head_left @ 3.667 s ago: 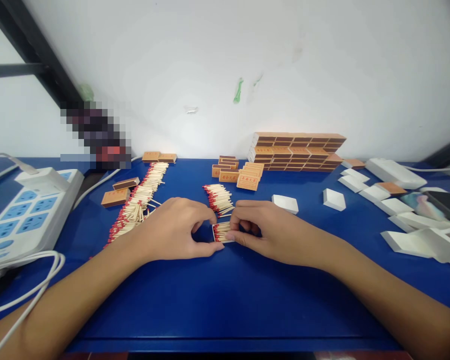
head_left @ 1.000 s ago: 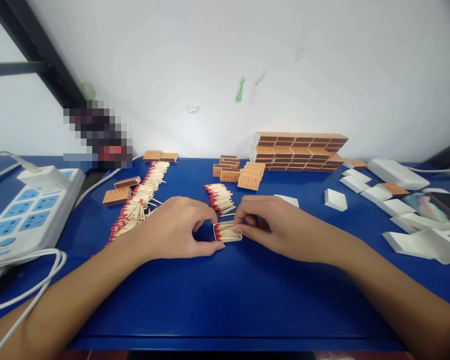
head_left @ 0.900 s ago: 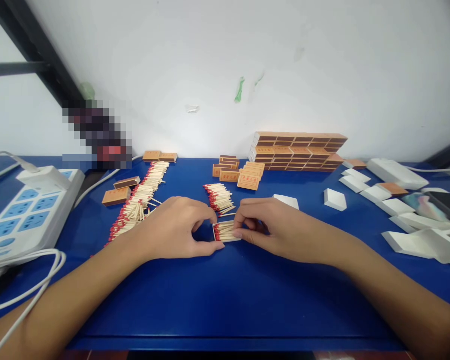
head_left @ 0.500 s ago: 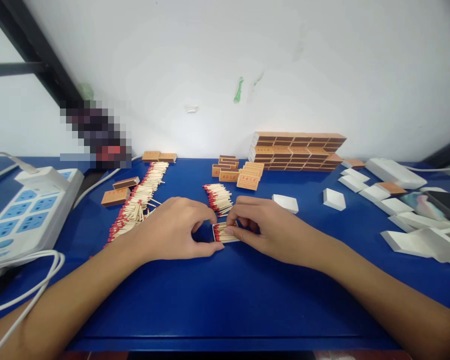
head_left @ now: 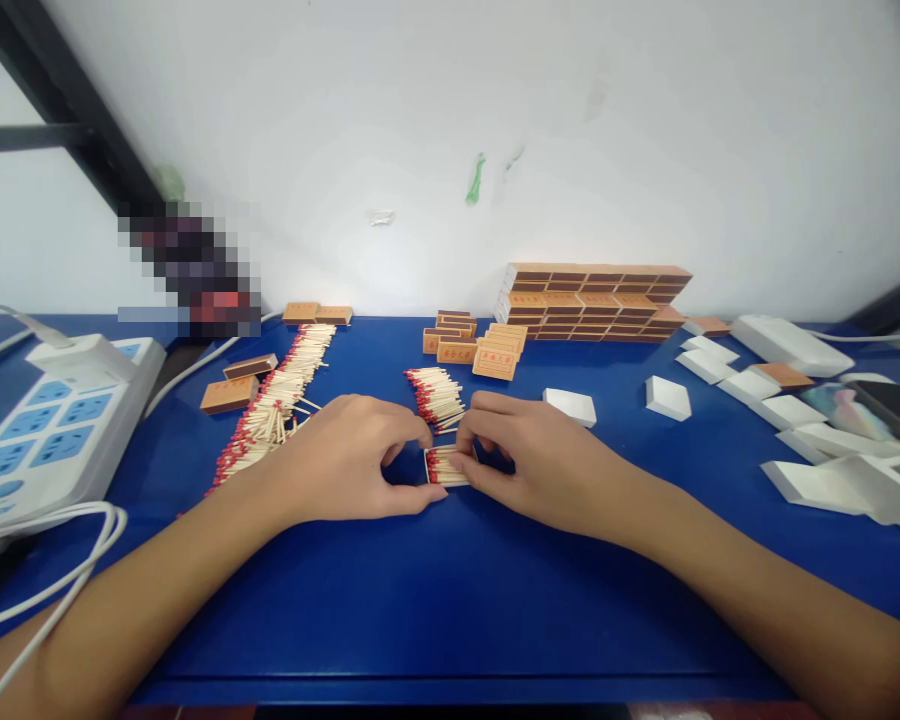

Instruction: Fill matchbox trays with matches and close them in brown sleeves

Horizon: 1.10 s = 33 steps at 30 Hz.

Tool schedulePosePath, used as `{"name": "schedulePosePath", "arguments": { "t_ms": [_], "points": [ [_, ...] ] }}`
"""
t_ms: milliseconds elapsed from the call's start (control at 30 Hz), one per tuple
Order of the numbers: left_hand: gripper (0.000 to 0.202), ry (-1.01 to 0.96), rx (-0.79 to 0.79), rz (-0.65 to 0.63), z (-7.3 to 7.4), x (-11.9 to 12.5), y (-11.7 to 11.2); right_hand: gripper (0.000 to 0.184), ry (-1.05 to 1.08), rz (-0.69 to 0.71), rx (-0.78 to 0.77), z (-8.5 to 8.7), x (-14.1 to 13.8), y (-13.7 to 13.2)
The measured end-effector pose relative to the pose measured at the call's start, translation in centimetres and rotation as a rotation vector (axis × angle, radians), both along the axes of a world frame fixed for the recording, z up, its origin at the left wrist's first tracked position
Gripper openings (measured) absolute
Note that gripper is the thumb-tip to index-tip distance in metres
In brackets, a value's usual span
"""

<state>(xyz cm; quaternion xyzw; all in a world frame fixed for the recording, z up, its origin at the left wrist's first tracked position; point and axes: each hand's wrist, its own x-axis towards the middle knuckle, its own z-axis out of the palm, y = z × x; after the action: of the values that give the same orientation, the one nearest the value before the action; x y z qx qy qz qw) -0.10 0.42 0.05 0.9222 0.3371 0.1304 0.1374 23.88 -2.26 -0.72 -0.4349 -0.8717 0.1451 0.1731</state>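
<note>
A small white matchbox tray [head_left: 427, 470] lies on the blue table, partly filled with red-headed matches [head_left: 444, 465]. My left hand [head_left: 360, 455] curves around the tray's left end, with thumb at the near side and forefinger at the far side. My right hand [head_left: 525, 450] has its thumb and fingertips pinched together over the matches at the tray's right end. Those fingers cover that end. Just beyond the tray lies a loose bundle of matches [head_left: 436, 398].
A long pile of matches [head_left: 300, 370] lies left. Matchbox sleeves [head_left: 495, 358] stand behind the hands, with stacked matchboxes [head_left: 592, 300] by the wall. White trays [head_left: 667, 398] are scattered right. A power strip [head_left: 120, 430] with white cable sits at left.
Almost nothing differs. My right hand's fingertips have shifted very slightly over the matches in the tray; my left hand keeps its place.
</note>
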Motion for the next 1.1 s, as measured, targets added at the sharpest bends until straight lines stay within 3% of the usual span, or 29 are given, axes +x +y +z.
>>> {"name": "schedulePosePath", "arguments": {
  "t_ms": [233,533,767,967,1033,1100],
  "points": [
    [0.03,0.006,-0.004,0.005,0.1,0.1,0.1,0.019,0.004,0.008,0.0,-0.1,0.1,0.1],
    [0.03,0.005,0.016,-0.01,0.0,0.0,0.1,0.005,0.05,0.026,0.009,-0.2,-0.1,0.2],
    [0.03,0.007,0.014,-0.006,0.0,-0.1,0.1,0.007,0.069,0.048,0.004,0.1,0.3,0.3],
    [0.03,0.023,0.012,-0.005,0.1,-0.1,-0.1,0.014,-0.031,-0.179,0.264,2.3,4.9,3.2],
    [0.031,0.018,0.018,-0.011,0.1,-0.1,-0.1,0.017,-0.065,-0.284,0.342,2.3,6.3,4.3],
    [0.031,0.012,0.028,-0.009,0.1,-0.2,-0.1,0.023,-0.059,-0.304,0.394,1.7,6.8,5.1]
  ]
}}
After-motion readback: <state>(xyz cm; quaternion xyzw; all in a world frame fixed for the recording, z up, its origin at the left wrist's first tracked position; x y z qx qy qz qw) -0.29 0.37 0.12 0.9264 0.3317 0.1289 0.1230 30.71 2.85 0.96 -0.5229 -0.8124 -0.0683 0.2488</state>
